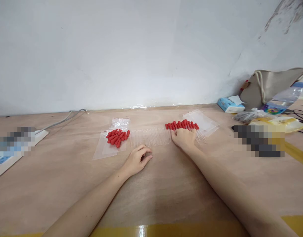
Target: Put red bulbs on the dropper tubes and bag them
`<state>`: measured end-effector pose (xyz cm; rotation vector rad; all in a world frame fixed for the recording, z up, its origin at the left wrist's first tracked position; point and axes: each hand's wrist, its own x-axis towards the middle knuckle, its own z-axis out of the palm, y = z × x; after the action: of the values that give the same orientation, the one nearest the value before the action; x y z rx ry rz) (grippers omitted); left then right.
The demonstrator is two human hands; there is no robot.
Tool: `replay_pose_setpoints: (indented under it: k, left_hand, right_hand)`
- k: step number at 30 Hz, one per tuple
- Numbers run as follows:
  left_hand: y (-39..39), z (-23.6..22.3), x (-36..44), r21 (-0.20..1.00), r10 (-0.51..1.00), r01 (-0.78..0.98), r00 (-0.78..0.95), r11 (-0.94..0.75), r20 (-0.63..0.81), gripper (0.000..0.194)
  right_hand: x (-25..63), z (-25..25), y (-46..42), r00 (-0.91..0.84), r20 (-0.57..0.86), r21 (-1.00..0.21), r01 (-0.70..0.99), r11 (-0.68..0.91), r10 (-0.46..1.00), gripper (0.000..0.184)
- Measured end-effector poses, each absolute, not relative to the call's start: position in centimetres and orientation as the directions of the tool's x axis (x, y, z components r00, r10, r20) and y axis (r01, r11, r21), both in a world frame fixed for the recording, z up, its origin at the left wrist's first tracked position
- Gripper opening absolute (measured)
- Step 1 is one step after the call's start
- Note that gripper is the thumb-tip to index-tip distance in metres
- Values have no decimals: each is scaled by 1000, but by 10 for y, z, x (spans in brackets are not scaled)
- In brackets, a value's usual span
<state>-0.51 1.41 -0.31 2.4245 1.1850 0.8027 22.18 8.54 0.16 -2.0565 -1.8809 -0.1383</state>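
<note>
Tabletop [151, 194], red bulbs [114, 139] atop clear bags [99, 150], right hand [185, 138] at capped tubes [185, 123]

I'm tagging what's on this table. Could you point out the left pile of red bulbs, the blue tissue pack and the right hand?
Left pile of red bulbs [114, 139], head view, mid-pile.
Blue tissue pack [227, 104], head view, on its wrapper.
Right hand [185, 137], head view, on its back.

There are two bare hands [136, 162], two groups of red rubber bulbs [114, 138]; toward three o'clock, one blue tissue pack [227, 104], one clear plastic bottle [287, 98].
</note>
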Motion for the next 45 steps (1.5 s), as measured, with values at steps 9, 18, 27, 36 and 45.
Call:
replay_pose_setpoints:
  k: [9, 18, 27, 36, 45]
  left_hand:
    - [15, -3, -4, 506, 791, 610, 507, -610, 342, 12]
    - [16, -4, -4, 500, 788, 611, 509, -614, 346, 12]
    - [18, -1, -9, 436, 805, 682, 434, -588, 405, 15]
    - [91, 32, -58, 83, 908, 996, -42, 8, 416, 25]
    - [120, 28, -60, 112, 960, 993, -71, 42, 272, 17]
  right_hand:
    - [208, 5, 83, 30, 318, -290, 955, 68, 948, 26]
    - [187, 18, 94, 86, 49, -234, 969, -73, 995, 24]
    - [201, 24, 77, -9, 179, -307, 949, 65, 984, 18]
    - [227, -4, 26, -292, 655, -180, 835, 520, 697, 17]
    - [228, -6, 24, -292, 666, -194, 820, 538, 686, 20]
